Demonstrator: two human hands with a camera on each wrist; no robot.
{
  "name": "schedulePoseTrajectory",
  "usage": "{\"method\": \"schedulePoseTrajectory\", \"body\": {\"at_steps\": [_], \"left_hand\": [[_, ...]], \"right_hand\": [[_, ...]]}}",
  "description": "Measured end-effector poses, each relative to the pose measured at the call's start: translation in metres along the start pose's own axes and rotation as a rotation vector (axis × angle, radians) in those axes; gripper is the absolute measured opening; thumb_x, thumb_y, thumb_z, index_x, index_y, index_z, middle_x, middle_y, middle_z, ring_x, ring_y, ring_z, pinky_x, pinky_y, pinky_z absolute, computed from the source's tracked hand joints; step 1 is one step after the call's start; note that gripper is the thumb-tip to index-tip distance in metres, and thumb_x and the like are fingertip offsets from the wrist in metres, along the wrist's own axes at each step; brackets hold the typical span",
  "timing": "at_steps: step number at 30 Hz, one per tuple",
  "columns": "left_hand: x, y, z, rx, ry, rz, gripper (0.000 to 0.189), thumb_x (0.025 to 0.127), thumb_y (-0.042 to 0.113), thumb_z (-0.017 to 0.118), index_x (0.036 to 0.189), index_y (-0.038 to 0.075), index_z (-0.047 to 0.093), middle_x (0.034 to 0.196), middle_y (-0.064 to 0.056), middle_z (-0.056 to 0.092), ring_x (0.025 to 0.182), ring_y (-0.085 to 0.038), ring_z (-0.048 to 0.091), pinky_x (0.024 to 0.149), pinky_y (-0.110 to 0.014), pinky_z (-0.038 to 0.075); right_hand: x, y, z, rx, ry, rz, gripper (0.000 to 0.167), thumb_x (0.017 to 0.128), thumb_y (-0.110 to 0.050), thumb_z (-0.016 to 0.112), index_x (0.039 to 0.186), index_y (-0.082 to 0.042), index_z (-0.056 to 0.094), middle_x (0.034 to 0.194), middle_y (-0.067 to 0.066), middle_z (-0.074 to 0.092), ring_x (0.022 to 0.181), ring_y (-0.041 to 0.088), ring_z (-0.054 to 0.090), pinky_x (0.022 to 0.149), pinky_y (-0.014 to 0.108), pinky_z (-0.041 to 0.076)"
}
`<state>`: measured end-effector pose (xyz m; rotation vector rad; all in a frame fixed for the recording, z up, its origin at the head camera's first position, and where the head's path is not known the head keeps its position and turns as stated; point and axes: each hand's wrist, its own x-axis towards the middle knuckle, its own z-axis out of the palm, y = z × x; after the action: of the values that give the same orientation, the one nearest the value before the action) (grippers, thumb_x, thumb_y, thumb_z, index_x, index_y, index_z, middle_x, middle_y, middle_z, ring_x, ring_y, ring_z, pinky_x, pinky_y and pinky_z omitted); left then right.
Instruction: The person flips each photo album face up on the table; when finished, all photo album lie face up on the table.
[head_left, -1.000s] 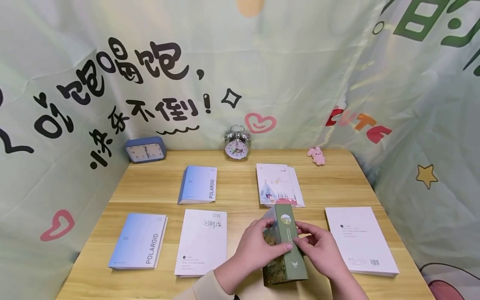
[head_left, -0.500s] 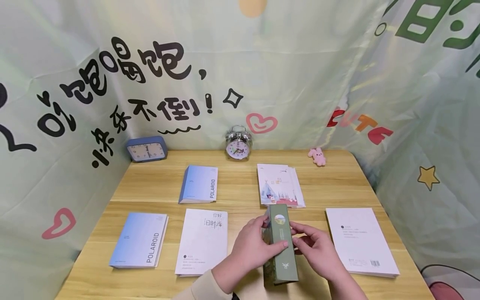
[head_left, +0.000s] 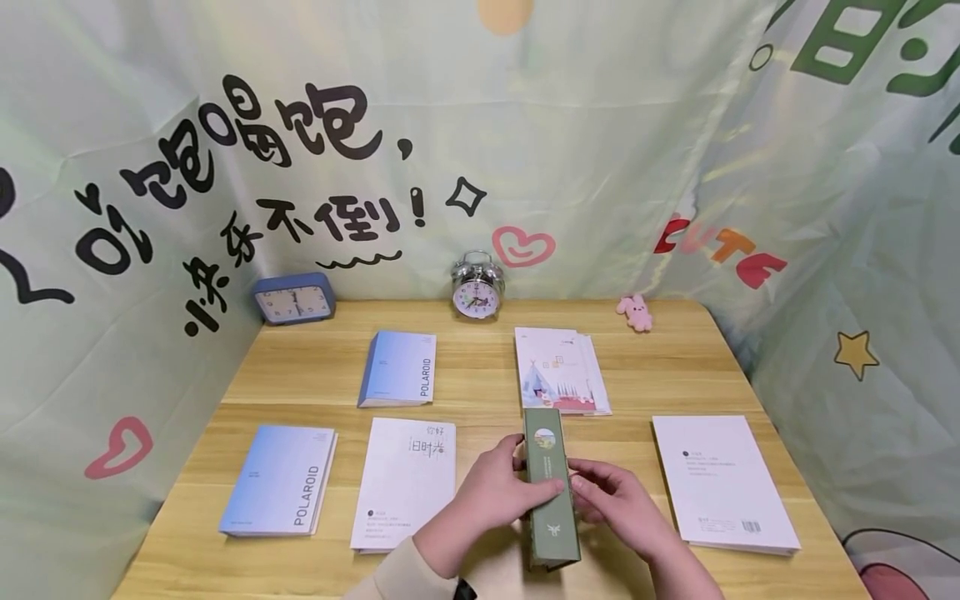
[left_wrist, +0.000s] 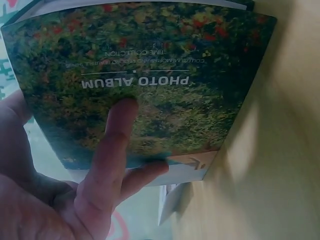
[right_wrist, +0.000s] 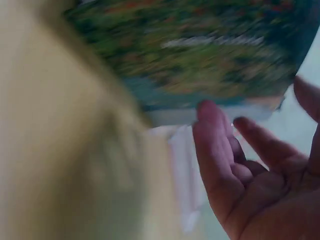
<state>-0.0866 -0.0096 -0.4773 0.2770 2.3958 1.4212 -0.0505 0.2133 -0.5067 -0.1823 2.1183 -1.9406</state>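
A thick photo album (head_left: pixel 553 521) stands upright in front of me, its dark green spine towards me. My left hand (head_left: pixel 491 487) grips it, thumb across the spine and fingers spread on the left cover. In the left wrist view, that cover (left_wrist: pixel 215 107) shows a leafy print with red flowers and upside-down "PHOTO ALBUM" lettering. At the album's right side is my right hand (head_left: pixel 626 508), its thumb tip at the spine's edge. The right wrist view shows its loosely bent fingers (right_wrist: pixel 212 145) at the border of the blurred right cover (right_wrist: pixel 200 60).
Two blue POLAROID albums (head_left: pixel 277 479) (head_left: pixel 401 367) lie at left. A white album (head_left: pixel 405 492) lies left of my hands, another (head_left: pixel 723 483) at right. White booklets (head_left: pixel 551 358) lie behind the photo album. A blue clock (head_left: pixel 292 298), silver alarm clock (head_left: pixel 476 296) and pink bunny (head_left: pixel 636 313) line the back.
The photo album has turned and shifted left, so its spine faces me and the left cover has gone from the head view. Both hands have moved slightly left with it.
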Motion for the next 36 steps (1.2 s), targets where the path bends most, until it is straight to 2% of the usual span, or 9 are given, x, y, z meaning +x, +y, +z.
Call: {"method": "schedulePoseTrajectory", "body": {"at_steps": [2, 5, 8, 13, 19, 21, 25, 29, 36], "left_hand": [[0.001, -0.001, -0.001, -0.016, -0.003, -0.001, 0.098, 0.081, 0.048, 0.089, 0.152, -0.006, 0.047, 0.112, -0.016, 0.075, 0.09, -0.019, 0.07, 0.079, -0.039, 0.06], [0.001, -0.003, -0.002, -0.042, -0.01, -0.001, 0.094, 0.082, 0.045, 0.089, 0.152, -0.004, 0.048, 0.113, -0.014, 0.074, 0.091, -0.019, 0.069, 0.08, -0.039, 0.059], [0.001, -0.004, -0.004, -0.094, -0.03, 0.0, 0.085, 0.084, 0.036, 0.088, 0.148, -0.005, 0.05, 0.111, -0.013, 0.072, 0.089, -0.02, 0.068, 0.074, -0.039, 0.06], [0.0, -0.006, -0.002, -0.219, -0.074, 0.008, 0.065, 0.086, 0.02, 0.084, 0.139, -0.006, 0.055, 0.106, -0.01, 0.068, 0.083, -0.019, 0.068, 0.065, -0.035, 0.061], [0.002, -0.013, 0.003, -0.396, -0.045, 0.033, 0.06, 0.085, 0.005, 0.081, 0.137, -0.009, 0.055, 0.106, -0.014, 0.069, 0.081, -0.023, 0.072, 0.065, -0.038, 0.065], [0.003, -0.018, 0.006, -0.42, -0.042, 0.047, 0.057, 0.086, 0.004, 0.08, 0.136, -0.009, 0.056, 0.107, -0.013, 0.07, 0.084, -0.023, 0.073, 0.068, -0.037, 0.065], [0.007, -0.031, 0.012, -0.466, -0.062, 0.039, 0.052, 0.087, 0.002, 0.077, 0.135, -0.009, 0.059, 0.109, -0.012, 0.072, 0.087, -0.025, 0.073, 0.074, -0.037, 0.065], [0.007, -0.043, 0.018, -0.512, -0.073, -0.017, 0.047, 0.09, 0.0, 0.076, 0.133, -0.009, 0.06, 0.105, -0.012, 0.073, 0.084, -0.027, 0.074, 0.074, -0.039, 0.065], [0.004, -0.051, 0.024, -0.493, -0.02, -0.064, 0.04, 0.088, -0.003, 0.077, 0.124, -0.012, 0.061, 0.093, -0.011, 0.069, 0.076, -0.022, 0.072, 0.067, -0.04, 0.065]], "right_hand": [[0.003, 0.012, -0.002, 0.041, -0.067, 0.048, 0.052, 0.111, -0.013, 0.053, 0.145, 0.025, 0.041, 0.119, 0.021, 0.071, 0.089, 0.018, 0.074, 0.078, 0.039, 0.064], [0.008, 0.029, -0.004, 0.065, -0.147, 0.067, 0.055, 0.112, -0.013, 0.052, 0.146, 0.026, 0.035, 0.127, 0.026, 0.067, 0.096, 0.018, 0.073, 0.082, 0.037, 0.063], [0.01, 0.036, -0.004, 0.033, -0.161, 0.051, 0.058, 0.11, -0.013, 0.057, 0.148, 0.025, 0.034, 0.133, 0.031, 0.062, 0.1, 0.018, 0.071, 0.082, 0.037, 0.063], [0.007, 0.034, -0.005, -0.064, -0.081, 0.058, 0.058, 0.105, -0.015, 0.066, 0.148, 0.018, 0.043, 0.131, 0.031, 0.062, 0.1, 0.017, 0.069, 0.078, 0.037, 0.062], [0.004, 0.027, -0.006, -0.222, 0.073, 0.011, 0.058, 0.098, -0.012, 0.075, 0.144, 0.016, 0.052, 0.126, 0.03, 0.066, 0.1, 0.024, 0.069, 0.079, 0.031, 0.06], [0.003, 0.025, -0.005, -0.275, 0.136, 0.034, 0.061, 0.095, -0.014, 0.079, 0.143, 0.013, 0.054, 0.124, 0.028, 0.067, 0.101, 0.027, 0.069, 0.082, 0.032, 0.06], [0.001, 0.022, -0.005, -0.375, 0.214, 0.103, 0.066, 0.088, -0.019, 0.087, 0.143, 0.007, 0.059, 0.13, 0.027, 0.065, 0.105, 0.032, 0.069, 0.086, 0.043, 0.062], [0.0, 0.02, -0.005, -0.459, 0.243, 0.138, 0.07, 0.085, -0.023, 0.09, 0.143, 0.005, 0.06, 0.132, 0.028, 0.061, 0.106, 0.035, 0.068, 0.084, 0.048, 0.062], [-0.001, 0.019, -0.005, -0.569, 0.264, 0.169, 0.079, 0.081, -0.033, 0.094, 0.142, 0.006, 0.061, 0.13, 0.028, 0.058, 0.103, 0.033, 0.068, 0.084, 0.048, 0.062]]}}
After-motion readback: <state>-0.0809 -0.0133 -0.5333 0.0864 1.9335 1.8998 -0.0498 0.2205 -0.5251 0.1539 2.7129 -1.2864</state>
